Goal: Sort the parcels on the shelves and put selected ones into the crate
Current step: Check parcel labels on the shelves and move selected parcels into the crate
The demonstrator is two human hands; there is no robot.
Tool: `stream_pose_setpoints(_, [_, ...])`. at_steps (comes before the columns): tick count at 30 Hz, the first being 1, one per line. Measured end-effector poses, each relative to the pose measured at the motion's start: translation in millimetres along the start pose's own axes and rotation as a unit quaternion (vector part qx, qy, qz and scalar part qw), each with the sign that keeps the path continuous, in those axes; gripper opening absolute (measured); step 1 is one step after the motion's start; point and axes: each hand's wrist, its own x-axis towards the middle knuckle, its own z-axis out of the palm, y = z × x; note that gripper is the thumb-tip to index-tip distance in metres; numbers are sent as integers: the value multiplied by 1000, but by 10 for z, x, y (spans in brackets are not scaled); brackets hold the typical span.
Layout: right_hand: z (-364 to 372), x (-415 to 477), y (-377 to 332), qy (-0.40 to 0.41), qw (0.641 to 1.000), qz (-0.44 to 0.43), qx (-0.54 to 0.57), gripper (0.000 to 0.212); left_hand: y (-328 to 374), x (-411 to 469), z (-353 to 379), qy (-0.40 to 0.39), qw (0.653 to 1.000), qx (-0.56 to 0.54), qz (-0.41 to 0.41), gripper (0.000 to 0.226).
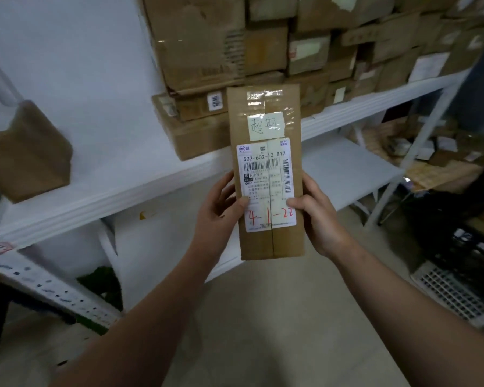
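Slim cardboard parcel point(264, 124) held upright in front of the shelf point(123, 185) — looks light, stiff, tape point(264, 100) maybe slick — left grip point(218, 216) and right grip point(319, 219) each pinch a long edge low down, thumbs on the label point(266, 188), seems solid.

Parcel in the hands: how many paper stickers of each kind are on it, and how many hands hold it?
Cream handwritten paper note: 1
White printed shipping label: 1
Hands gripping the brown cardboard parcel: 2, left hand and right hand
Total: 4
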Motion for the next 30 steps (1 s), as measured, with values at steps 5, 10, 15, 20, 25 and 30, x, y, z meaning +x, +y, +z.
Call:
stream_pose_setpoints(5, [-1150,-377,-74,82,996,34,-14,63,-265,175,1140,-62,998,6,-19,53])
stream_pose_setpoints(10, [-2210,-878,-167,192,980,53,-22,50,-553,292,2333,-142,989,35,-33,39])
stream_pose_setpoints(15, [-3024,-1191,-256,281,957,53,-44,45,-697,375,3353,-164,985,24,-56,43])
stream_pose_setpoints(20, [-3654,-1217,-206,389,917,56,-64,36,-875,588,4142,-210,974,24,-79,39])
stream_pose_setpoints(25, [-4285,-1045,-109,433,897,72,-58,34,-1168,1041,4777,-256,960,41,-109,43])
stream_pose_setpoints(30, [-4995,-594,-29,458,881,97,-73,39,-1486,1711,5421,-315,937,49,-143,42])
